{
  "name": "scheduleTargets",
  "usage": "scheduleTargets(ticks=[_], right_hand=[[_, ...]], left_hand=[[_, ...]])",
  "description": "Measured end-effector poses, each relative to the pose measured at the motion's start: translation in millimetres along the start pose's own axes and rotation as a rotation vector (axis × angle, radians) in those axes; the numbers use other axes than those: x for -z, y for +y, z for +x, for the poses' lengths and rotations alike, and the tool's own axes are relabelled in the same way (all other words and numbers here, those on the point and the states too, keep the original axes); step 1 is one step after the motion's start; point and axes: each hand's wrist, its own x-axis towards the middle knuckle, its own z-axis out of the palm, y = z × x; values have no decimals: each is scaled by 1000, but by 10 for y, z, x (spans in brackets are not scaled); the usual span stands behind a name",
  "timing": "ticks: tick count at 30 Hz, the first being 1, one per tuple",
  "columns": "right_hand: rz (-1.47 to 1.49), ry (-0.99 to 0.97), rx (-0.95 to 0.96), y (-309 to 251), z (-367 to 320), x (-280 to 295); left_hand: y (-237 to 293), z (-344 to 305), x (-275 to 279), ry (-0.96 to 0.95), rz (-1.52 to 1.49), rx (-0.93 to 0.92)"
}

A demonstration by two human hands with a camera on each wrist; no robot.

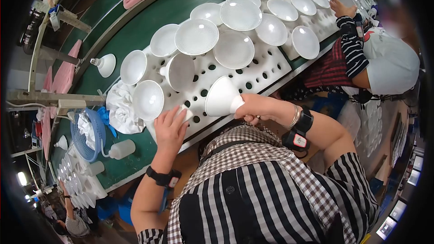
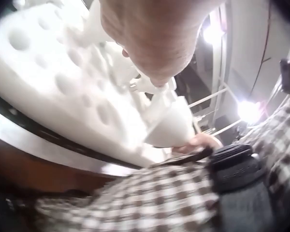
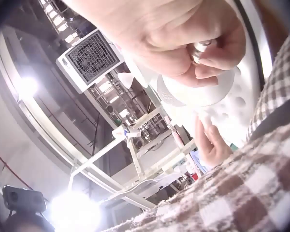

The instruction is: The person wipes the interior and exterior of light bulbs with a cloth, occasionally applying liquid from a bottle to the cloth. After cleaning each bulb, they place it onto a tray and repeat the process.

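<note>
My right hand [image 1: 253, 107] grips a white reflector lamp bulb [image 1: 220, 97] round its narrow neck, its wide face turned left. The metal screw base [image 3: 203, 47] shows between the curled fingers in the right wrist view. To the left, my left hand [image 1: 169, 129] pinches a small white piece [image 1: 186, 114], perhaps folded cloth, over the front edge of a white foam tray [image 1: 210, 124] with dark holes. Another bulb [image 1: 180, 72] lies on its side in the tray just beyond. A face-up bulb [image 1: 148, 100] sits right beyond the left fingertips.
Several more bulbs [image 1: 196, 36] stand face up in the trays. A crumpled white cloth [image 1: 124, 108], a blue basket [image 1: 92, 142] and a squeeze bottle [image 1: 122, 149] are on the green bench [image 1: 144, 151] at left. Another person's hand [image 1: 343, 7] reaches over bulbs at right.
</note>
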Motion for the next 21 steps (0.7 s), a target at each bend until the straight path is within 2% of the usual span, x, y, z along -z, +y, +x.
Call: scheduleTargets(ticks=[2,4,6,8,10,13,15,16,18,19,20,21], right_hand=[[-27,6,-20,-17,26,-57],[-94,71,3,-82,-1,-164],[-117,61,44,-133,-18,-270],[-128,53,89,-219,-80,-381],[-493,34,212,-350,-202,-478],[-518,26,301,-323,-182,-394],[-434,27,320,-329,-250,-303],[-432,29,320,-292,-250,-216],[-329,91,492,-218,-218,-8],[-408,210,493,-197,-264,46],[-412,207,492,-157,-266,62],[-247,166,568,-102,-253,50]], left_hand=[[198,179,31,133,-121,68],[457,413,105,167,-129,18],[685,608,174,39,-200,-67],[706,668,81,43,-192,-84],[653,706,-2,41,-186,-112],[501,710,-116,12,-211,-130],[364,689,-214,90,-280,37],[294,634,-284,89,-281,35],[164,548,-382,85,-685,568],[200,611,-181,-9,-1051,757],[230,652,-105,-5,-1051,760],[247,690,-54,83,-1371,790]])
